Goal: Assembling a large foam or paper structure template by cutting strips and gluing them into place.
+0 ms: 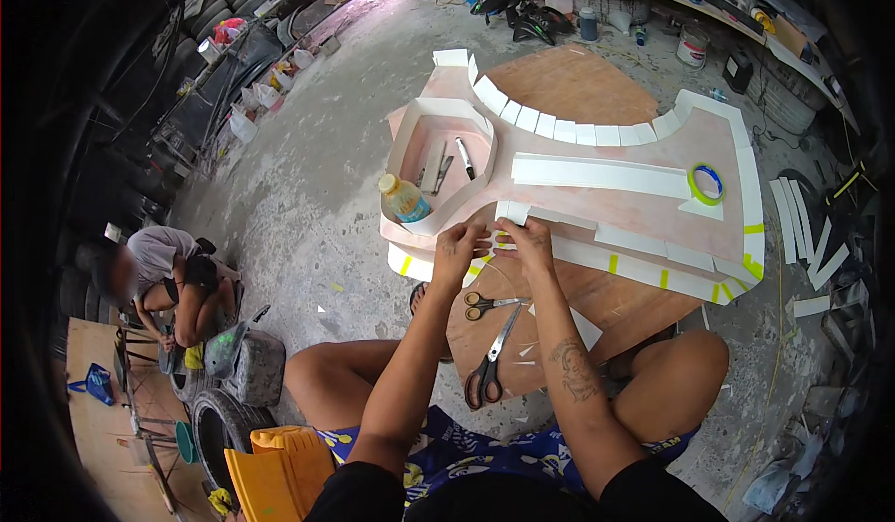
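Note:
My left hand (461, 244) and my right hand (528, 244) meet at the near edge of a large pinkish panel (578, 175) edged with white card strips. My right fingers pinch a small white card piece (511, 212) against the panel's rim. Beside it my left fingers are closed; what they hold, if anything, is hidden. Yellow tape bits mark the card along the rim. Below my hands, small scissors (479, 305) and larger black-handled scissors (485, 380) lie on a brown board (620, 309). A green tape roll (706, 185) rests on the panel.
A capped bottle (404, 199) and a knife (465, 157) sit on the panel's left part. White strips (800, 219) lie on the floor at right. At left, a person (177, 275) crouches near a tyre (224, 433) and an orange plastic piece (280, 473).

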The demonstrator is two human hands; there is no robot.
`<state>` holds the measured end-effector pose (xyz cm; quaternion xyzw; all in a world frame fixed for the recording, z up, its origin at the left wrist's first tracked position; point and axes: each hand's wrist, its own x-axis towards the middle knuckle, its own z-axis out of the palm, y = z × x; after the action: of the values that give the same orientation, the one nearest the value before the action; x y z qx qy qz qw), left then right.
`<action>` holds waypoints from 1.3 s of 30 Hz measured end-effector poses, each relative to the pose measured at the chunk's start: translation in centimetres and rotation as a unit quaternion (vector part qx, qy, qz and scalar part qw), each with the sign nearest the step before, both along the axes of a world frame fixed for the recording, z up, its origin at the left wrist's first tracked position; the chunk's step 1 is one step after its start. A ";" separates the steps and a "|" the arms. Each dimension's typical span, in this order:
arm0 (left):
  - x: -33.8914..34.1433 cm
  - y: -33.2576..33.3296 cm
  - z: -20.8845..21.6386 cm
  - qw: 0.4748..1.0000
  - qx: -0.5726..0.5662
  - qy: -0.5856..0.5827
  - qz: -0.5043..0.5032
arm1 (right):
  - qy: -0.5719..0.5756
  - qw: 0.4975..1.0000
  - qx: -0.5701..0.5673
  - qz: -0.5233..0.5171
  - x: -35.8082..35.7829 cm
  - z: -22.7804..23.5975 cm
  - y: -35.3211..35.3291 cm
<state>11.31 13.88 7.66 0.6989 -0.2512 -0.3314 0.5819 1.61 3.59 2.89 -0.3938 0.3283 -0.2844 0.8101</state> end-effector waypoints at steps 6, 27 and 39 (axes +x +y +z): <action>-0.2 -4.4 -0.4 0.997 0.034 0.076 0.010 | 0.029 0.999 -0.042 -0.005 -0.7 -0.1 -0.2; 0.4 -5.0 -0.3 0.974 0.025 0.222 -0.027 | -0.004 0.995 0.044 -0.087 -3.0 1.4 -1.5; 0.3 -4.9 0.1 0.972 0.004 0.229 -0.045 | 0.010 0.995 0.037 -0.090 -2.8 1.0 -1.9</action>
<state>11.57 8.95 7.72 0.5947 -0.1409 -0.5100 0.6052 -1.21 1.69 3.87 -0.3352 0.3807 -0.3396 0.7920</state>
